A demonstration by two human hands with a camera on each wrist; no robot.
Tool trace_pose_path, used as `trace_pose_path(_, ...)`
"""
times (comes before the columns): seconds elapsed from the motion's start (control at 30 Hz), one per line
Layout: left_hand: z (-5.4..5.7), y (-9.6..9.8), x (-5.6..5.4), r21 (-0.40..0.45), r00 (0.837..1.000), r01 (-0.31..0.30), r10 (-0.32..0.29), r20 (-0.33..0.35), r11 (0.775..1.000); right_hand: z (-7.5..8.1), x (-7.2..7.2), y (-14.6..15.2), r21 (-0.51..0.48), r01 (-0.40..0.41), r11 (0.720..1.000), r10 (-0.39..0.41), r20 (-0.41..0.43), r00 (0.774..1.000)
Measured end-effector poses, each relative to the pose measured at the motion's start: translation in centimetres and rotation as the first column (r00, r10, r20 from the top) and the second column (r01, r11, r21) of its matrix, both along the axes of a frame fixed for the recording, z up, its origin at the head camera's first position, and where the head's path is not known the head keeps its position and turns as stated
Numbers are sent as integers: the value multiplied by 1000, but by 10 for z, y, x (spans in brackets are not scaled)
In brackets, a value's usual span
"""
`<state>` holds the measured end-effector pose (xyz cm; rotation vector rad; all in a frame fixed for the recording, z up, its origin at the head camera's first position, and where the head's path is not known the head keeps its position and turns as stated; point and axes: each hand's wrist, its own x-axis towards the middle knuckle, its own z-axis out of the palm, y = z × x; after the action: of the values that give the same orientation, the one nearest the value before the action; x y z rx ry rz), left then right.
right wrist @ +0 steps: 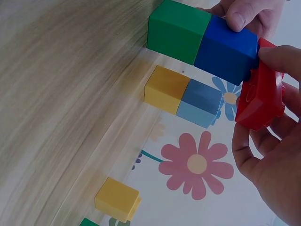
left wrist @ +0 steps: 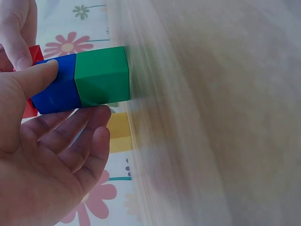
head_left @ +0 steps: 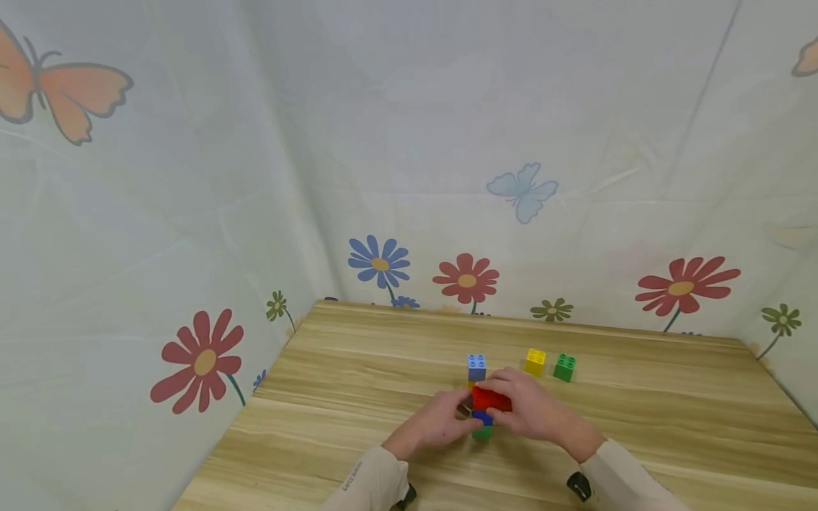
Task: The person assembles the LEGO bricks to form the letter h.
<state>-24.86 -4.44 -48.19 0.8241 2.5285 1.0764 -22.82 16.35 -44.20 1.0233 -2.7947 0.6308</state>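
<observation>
A green block (left wrist: 103, 77) stands on the table with a dark blue block (right wrist: 225, 52) stacked on it. My left hand (head_left: 441, 419) holds the blue block, thumb on one side and fingers at the opposite side. Over the top of this stack, my right hand (head_left: 533, 404) pinches a wide red block (right wrist: 261, 96) between thumb and fingers. In the right wrist view the red block sits tilted against the blue block's upper end and juts out to one side. Its studs face the right palm.
Just behind the stack stands a light blue block (head_left: 476, 367) on a yellow block (right wrist: 167, 87). Farther back to the right are a single yellow block (head_left: 535, 363) and a green block (head_left: 565, 367). A flower-printed cloth (head_left: 409, 177) hangs behind the wooden table (head_left: 358, 355).
</observation>
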Motion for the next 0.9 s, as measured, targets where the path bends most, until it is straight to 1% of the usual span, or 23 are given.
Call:
trace_pose_path(0.27,2,0,2,42,1000,-18,18,4,999,1,0,0,-2,-3,1000,3,11,1000)
trace_pose_path(0.43,4,0,1,64,999,-37,37,8,997,3,-2,1,-2,-12,1000,12,45,999)
trace_pose_path(0.7,7,1,2,46,999,-54,54,0,997,7,-6,3,23,-14,1000,12,89,996)
trace_pose_path(0.9,7,1,1,30,998,-63,63,-1,998,7,-7,3,23,-19,1000,17,96,995)
